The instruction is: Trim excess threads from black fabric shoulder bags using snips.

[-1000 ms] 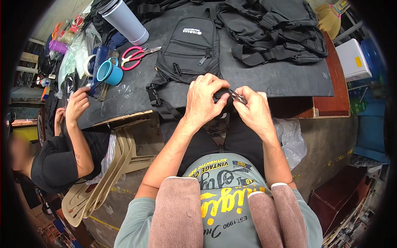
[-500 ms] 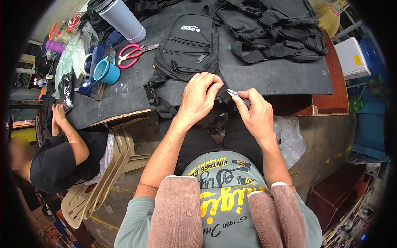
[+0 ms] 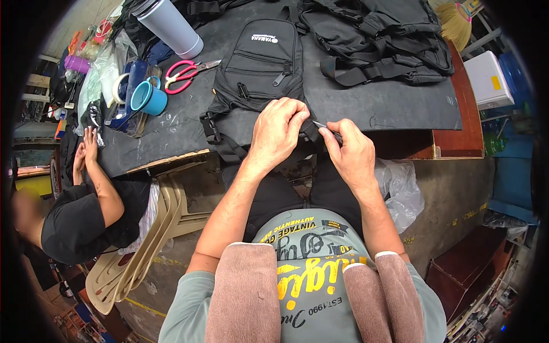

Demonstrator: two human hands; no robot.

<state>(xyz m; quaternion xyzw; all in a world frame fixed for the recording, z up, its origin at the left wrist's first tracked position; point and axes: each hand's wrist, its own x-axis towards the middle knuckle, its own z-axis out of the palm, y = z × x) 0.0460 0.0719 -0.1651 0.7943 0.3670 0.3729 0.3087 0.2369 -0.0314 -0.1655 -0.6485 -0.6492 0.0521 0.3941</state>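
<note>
A black sling bag with zippered pockets lies on the dark tabletop in front of me. My left hand is closed at the bag's lower right edge, thumb and forefinger pinched on its black strap. In my right hand I grip a small pair of thread snips. Their pointed metal tip reaches to the strap, close to my left fingertips. Most of the snips is hidden by my fingers. A black buckle hangs at the bag's lower left corner, over the table edge.
Red-handled scissors, a blue mug and a pale tumbler stand or lie left of the bag. More black bags are piled at right. At left, a co-worker sits beside stacked beige chairs.
My right hand has turned slightly, and less of the snips shows now. My left hand stays nearly in place. The co-worker's hands have risen a little.
</note>
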